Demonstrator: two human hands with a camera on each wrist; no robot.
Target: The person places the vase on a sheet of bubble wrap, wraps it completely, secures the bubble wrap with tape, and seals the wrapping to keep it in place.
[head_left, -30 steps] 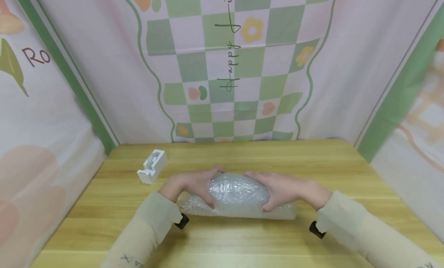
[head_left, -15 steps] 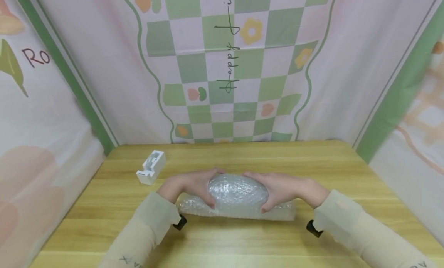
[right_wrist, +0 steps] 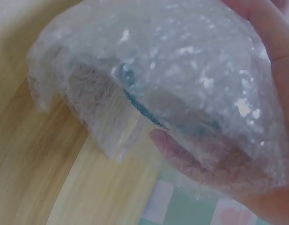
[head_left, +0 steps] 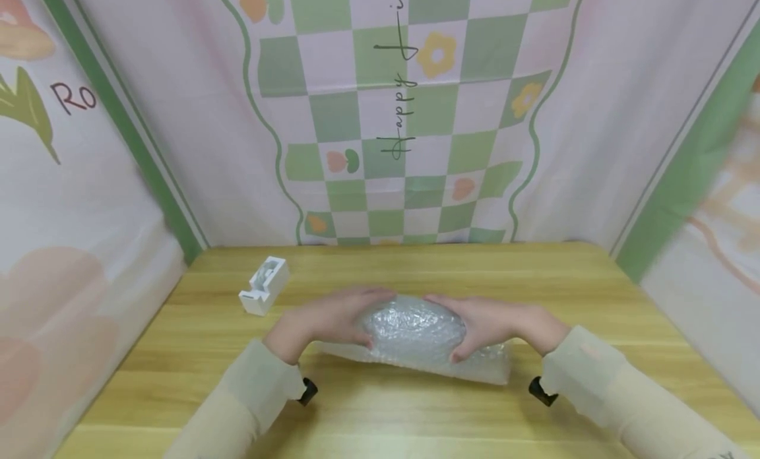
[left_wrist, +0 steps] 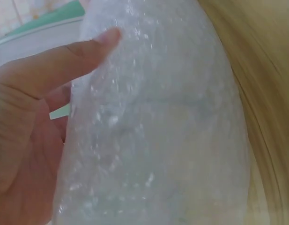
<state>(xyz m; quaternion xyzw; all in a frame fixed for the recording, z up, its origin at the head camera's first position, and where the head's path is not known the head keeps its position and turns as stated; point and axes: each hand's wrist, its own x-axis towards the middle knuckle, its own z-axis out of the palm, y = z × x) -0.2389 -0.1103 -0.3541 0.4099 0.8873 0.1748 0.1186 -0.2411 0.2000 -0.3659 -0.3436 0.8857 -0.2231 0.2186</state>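
A bundle of clear bubble wrap [head_left: 415, 330] lies crosswise in front of me, held between both hands. My left hand [head_left: 332, 317] grips its left part, with the thumb on the near side. On the right part my right hand [head_left: 489, 324] has a like grip, thumb toward me. The left wrist view shows the thumb [left_wrist: 83, 58] pressing the bubble wrap [left_wrist: 153, 112]. Through the open end of the wrap [right_wrist: 191, 51] in the right wrist view, a blue-green edge [right_wrist: 143, 110] of something inside shows; its kind cannot be told. Some fingers are hidden behind the bundle.
A white tape dispenser [head_left: 264, 286] with a roll of tape stands on the wooden table [head_left: 380, 413], at the back left. Patterned cloth [head_left: 380, 116] hangs behind the table and along both sides.
The bundle has turned a little, its left end going away from me and its right end coming nearer. My left hand has shifted slightly with it; both hands keep their hold.
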